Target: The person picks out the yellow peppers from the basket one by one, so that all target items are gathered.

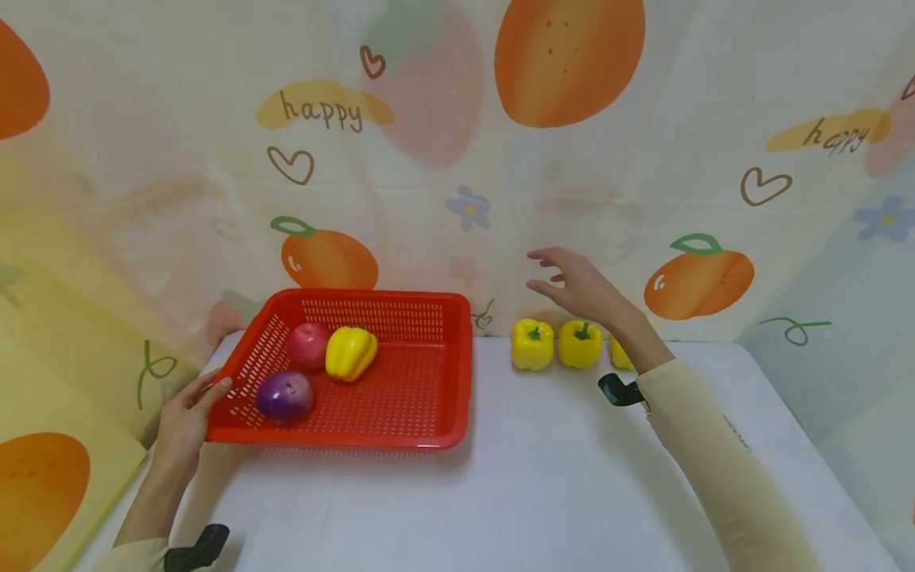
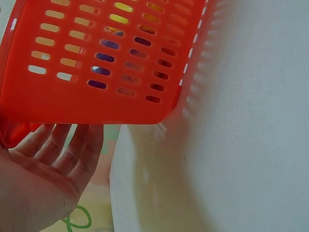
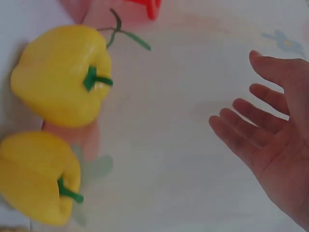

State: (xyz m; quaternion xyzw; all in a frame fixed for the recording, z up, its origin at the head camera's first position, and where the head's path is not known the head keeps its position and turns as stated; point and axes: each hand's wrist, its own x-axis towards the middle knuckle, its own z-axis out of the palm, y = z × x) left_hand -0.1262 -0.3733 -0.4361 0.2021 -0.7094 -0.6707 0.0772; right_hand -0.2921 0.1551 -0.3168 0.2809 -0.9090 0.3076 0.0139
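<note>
My left hand [image 1: 183, 417] grips the left rim of a red plastic basket [image 1: 407, 389], thumb over the edge and fingers at its outer side. In the left wrist view, that hand [image 2: 53, 174] is by the basket's slotted wall [image 2: 58, 104]. Inside the basket lie a yellow bell pepper [image 1: 351, 354], a round pinkish-red fruit [image 1: 307, 345] and a glossy purple round item [image 1: 284, 396]. My right hand [image 1: 572, 280], empty with fingers apart, hovers above a row of yellow bell peppers [image 1: 532, 345]. Two peppers [image 3: 63, 75] show left of the right hand [image 3: 275, 125] in the right wrist view.
A white-covered table [image 1: 529, 477] carries the basket and the pepper row. Behind it hangs a fruit-printed cloth [image 1: 457, 199], close to the peppers and the basket's back rim. The right forearm partly covers the rightmost pepper [image 1: 620, 353].
</note>
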